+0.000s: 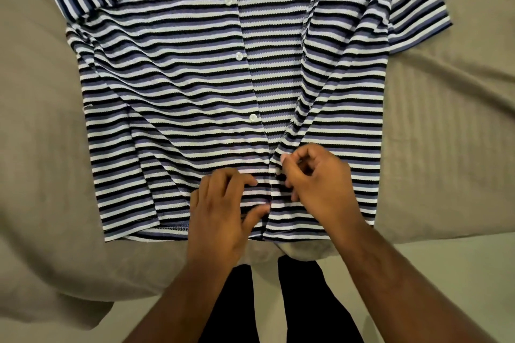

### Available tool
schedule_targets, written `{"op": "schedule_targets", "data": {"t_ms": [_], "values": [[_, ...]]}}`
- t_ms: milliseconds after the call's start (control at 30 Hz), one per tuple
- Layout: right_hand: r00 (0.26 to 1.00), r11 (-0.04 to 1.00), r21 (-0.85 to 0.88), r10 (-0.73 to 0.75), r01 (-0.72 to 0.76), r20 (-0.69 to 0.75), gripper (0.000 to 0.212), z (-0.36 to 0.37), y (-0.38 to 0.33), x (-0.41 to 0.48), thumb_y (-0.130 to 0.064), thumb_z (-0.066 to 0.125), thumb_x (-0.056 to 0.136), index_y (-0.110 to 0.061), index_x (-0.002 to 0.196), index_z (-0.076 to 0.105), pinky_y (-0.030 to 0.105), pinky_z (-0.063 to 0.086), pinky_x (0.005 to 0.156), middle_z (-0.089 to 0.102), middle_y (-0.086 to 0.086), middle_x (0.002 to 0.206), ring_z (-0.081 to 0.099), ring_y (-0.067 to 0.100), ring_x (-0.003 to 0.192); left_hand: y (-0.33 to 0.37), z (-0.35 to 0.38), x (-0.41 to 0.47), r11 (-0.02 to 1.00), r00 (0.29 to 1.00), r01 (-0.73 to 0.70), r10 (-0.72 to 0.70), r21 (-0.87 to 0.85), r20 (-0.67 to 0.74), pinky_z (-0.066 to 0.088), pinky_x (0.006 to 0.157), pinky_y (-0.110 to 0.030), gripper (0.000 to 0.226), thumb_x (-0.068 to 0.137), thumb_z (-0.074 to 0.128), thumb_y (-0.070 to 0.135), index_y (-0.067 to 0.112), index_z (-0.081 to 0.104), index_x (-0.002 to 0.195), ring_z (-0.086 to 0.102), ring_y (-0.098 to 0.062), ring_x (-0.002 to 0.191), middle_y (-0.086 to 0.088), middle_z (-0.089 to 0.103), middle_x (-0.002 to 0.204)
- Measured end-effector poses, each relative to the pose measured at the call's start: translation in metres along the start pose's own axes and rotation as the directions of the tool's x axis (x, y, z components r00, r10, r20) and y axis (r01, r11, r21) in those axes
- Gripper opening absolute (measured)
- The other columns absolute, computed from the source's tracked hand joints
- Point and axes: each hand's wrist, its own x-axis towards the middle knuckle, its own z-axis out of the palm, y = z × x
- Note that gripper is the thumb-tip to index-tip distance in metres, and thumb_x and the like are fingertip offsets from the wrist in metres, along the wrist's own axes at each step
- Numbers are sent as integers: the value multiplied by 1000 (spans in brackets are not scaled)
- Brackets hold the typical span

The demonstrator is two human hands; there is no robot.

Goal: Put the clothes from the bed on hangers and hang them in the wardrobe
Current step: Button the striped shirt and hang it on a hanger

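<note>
A short-sleeved button-up shirt [178,97] with black, white and blue-purple stripes lies flat on the bed, front side up, collar away from me. Three white buttons show along its middle. My left hand [223,209] rests on the left front panel near the hem, thumb and fingers at the placket edge. My right hand [315,181] has its fingers curled and pinches the edge of the right front panel beside the placket, a little above the hem. No hanger or wardrobe is in view.
The bed is covered by a beige-grey sheet [41,125] that hangs over the near edge. Below the edge are a pale floor [446,287] and my dark trouser legs [306,301].
</note>
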Motion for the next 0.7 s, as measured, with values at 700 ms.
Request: {"op": "schedule_targets", "data": {"t_ms": [700], "values": [[998, 972, -229, -55, 44, -42, 45, -2, -17, 2, -55, 66, 91, -24, 61, 52, 26, 41, 47, 50, -7, 50, 47, 9, 46, -34, -26, -41, 990, 990, -45, 61, -133, 124, 47, 74, -20, 7, 96, 62, 39, 37, 63, 90, 56, 3, 78, 23, 57, 85]]}}
